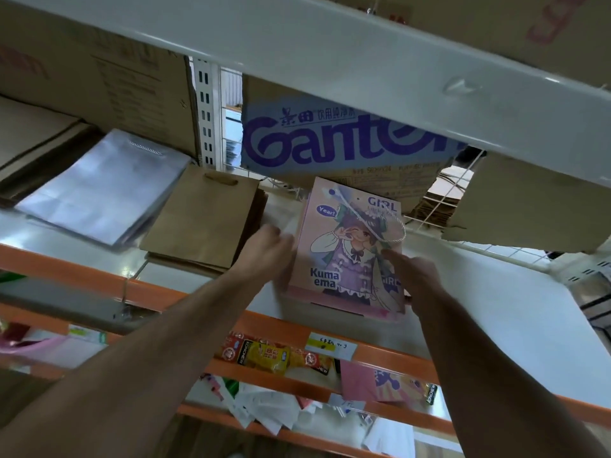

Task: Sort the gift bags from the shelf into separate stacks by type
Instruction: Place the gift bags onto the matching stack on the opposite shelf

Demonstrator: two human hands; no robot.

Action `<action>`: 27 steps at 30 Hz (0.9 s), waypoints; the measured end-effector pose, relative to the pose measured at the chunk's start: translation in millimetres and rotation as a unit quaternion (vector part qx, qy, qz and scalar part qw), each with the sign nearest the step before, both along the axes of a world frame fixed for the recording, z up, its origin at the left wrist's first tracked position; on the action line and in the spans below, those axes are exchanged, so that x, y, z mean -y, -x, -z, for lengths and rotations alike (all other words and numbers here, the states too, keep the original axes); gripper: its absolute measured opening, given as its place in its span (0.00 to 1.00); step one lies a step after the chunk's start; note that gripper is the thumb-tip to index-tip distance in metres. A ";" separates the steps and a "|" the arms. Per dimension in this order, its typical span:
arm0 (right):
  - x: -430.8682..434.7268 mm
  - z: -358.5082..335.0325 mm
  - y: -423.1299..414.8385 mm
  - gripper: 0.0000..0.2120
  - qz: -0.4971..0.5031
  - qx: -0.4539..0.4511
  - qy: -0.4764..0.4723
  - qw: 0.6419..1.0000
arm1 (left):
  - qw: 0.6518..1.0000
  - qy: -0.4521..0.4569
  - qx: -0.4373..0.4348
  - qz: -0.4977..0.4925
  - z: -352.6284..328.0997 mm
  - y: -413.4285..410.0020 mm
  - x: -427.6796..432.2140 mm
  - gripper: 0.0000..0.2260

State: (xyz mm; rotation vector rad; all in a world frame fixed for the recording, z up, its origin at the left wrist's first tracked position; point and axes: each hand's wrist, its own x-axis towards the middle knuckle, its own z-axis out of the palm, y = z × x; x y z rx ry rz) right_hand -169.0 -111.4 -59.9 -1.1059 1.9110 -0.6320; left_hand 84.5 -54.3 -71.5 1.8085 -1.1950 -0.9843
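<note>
The pink gift bag (344, 259), printed with a cartoon girl, lies flat near the front edge of the white shelf (496, 312), to the right of the brown paper bags (201, 223) and well apart from the silvery bags (105, 190). The left hand (264, 251) curls round its left edge. The right hand (415, 276) pinches its right edge, thumb on the printed face. Current step, as judged: seating or squaring a pink bag on its own pile, with three types already separated. Whether more pink bags lie beneath cannot be determined. Next move: align the edges, release both hands, then check the shelf for unsorted bags.
</note>
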 end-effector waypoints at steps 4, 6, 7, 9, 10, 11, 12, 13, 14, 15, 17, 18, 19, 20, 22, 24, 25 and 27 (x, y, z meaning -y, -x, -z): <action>-4.2 -2.5 -2.9 0.17 -0.002 0.063 -0.030 0.998 | 0.992 -0.057 -0.107 -0.015 -15.5 19.4 10.8 0.12; -6.3 -3.6 -0.5 0.16 -0.015 0.057 -0.040 0.997 | 0.992 -0.104 -0.064 -0.009 -14.8 28.0 14.2 0.10; -7.0 -4.2 3.8 0.15 -0.024 0.060 -0.043 0.997 | 0.992 -0.119 -0.050 -0.010 -13.1 30.8 15.7 0.11; -11.4 -7.1 16.2 0.13 -0.041 0.097 -0.049 0.993 | 0.987 -0.141 -0.077 -0.012 -13.1 34.7 16.7 0.13; -15.0 -8.7 26.3 0.12 -0.048 0.126 -0.057 0.989 | 0.984 -0.149 -0.094 -0.013 -13.6 39.2 16.3 0.14; -16.8 -7.1 34.1 0.12 -0.061 0.156 -0.067 0.984 | 0.982 -0.157 -0.105 -0.012 -13.1 40.5 16.0 0.14; -19.5 -6.3 39.4 0.12 -0.070 0.191 -0.074 0.976 | 0.981 -0.160 -0.110 -0.006 -12.8 41.9 13.6 0.14; -20.9 -3.8 47.6 0.12 -0.082 0.220 -0.068 0.970 | 0.982 -0.154 -0.108 0.004 -13.8 46.2 11.3 0.14; -22.4 -3.1 55.0 0.14 -0.099 0.237 -0.047 0.965 | 0.985 -0.138 -0.101 0.014 -15.1 51.9 10.4 0.15; -21.5 -1.5 61.8 0.16 -0.116 0.237 -0.013 0.964 | 0.990 -0.110 -0.089 0.024 -17.3 57.5 10.5 0.17; -20.2 -6.2 70.0 0.14 -0.136 0.227 0.076 0.961 | 0.998 -0.036 -0.048 0.031 -25.4 69.0 14.4 0.19; -19.5 -10.2 73.3 0.12 -0.139 0.207 0.125 0.960 | 1.000 -0.002 -0.013 0.025 -31.6 75.8 15.8 0.19; -19.6 -15.0 76.0 0.12 -0.139 0.174 0.171 0.960 | 0.999 0.028 0.020 0.014 -36.5 83.2 17.1 0.20; -20.2 -19.2 78.1 0.13 -0.139 0.142 0.211 0.957 | 0.997 0.062 0.038 0.008 -38.3 90.5 17.6 0.22; -20.4 -18.8 84.1 0.15 -0.151 0.088 0.270 0.947 | 0.993 0.114 0.040 0.010 -34.5 101.3 15.0 0.27; -22.1 -7.3 91.6 0.15 -0.178 0.069 0.289 0.938 | 0.990 0.130 0.051 0.024 -19.0 107.8 9.6 0.27; -23.3 0.7 95.5 0.16 -0.193 0.060 0.286 0.937 | 0.990 0.128 0.054 0.030 -11.5 109.6 7.0 0.26; -26.3 12.3 100.7 0.19 -0.197 0.041 0.275 0.940 | 0.990 0.134 0.047 0.020 -3.6 112.3 5.1 0.25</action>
